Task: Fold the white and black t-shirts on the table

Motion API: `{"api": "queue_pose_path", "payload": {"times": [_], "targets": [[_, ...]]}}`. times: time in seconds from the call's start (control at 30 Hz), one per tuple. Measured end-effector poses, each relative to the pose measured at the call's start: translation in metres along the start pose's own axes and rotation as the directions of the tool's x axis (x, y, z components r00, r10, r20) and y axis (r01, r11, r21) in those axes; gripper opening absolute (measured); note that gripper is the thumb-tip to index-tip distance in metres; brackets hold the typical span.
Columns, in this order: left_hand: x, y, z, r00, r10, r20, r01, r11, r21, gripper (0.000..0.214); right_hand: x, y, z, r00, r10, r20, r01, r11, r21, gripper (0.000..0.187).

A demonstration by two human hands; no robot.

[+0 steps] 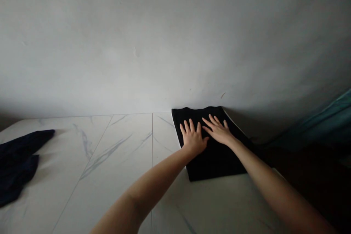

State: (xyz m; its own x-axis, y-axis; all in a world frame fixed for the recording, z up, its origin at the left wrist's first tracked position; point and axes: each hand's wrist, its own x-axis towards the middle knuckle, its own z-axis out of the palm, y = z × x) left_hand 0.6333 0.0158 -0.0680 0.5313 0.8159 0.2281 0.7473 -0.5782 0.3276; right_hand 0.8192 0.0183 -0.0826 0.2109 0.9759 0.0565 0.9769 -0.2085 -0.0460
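Observation:
A folded black cloth [219, 159] lies flat at the right end of the marbled table, its far edge against the wall. My left hand [193, 137] rests on the cloth's left part with the fingers spread. Just to its right, my right hand [218, 129] lies on the same cloth, fingers stretched out and pointing up and left. Neither hand grips anything. What kind of garment or fabric the cloth is, I cannot tell.
Dark navy cloth [19, 153] lies at the table's left side, partly cut off by the view. Behind the white marbled tabletop [117, 190] stands a pale wall [164, 44]. Teal fabric [326, 120] hangs at the right, above a dark area beyond the table's edge.

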Motion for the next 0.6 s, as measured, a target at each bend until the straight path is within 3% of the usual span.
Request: {"api": "queue_pose_path", "payload": {"times": [0.1, 0.27, 0.6], "targets": [[-0.013, 0.0, 0.012, 0.999, -0.006, 0.046, 0.005, 1.0, 0.024, 0.071, -0.013, 0.006, 0.009, 0.996, 0.03, 0.079, -0.028, 0.999, -0.02, 0.058], [-0.015, -0.005, 0.009, 0.999, -0.023, 0.041, 0.022, 0.999, 0.028, 0.067, -0.008, 0.01, 0.007, 0.994, 0.085, 0.071, -0.084, 0.996, -0.024, 0.058], [-0.016, -0.002, 0.009, 0.998, -0.041, 0.047, 0.039, 0.998, 0.048, 0.067, -0.01, 0.005, 0.005, 0.995, 0.085, 0.059, -0.083, 0.996, -0.034, 0.06]]}}
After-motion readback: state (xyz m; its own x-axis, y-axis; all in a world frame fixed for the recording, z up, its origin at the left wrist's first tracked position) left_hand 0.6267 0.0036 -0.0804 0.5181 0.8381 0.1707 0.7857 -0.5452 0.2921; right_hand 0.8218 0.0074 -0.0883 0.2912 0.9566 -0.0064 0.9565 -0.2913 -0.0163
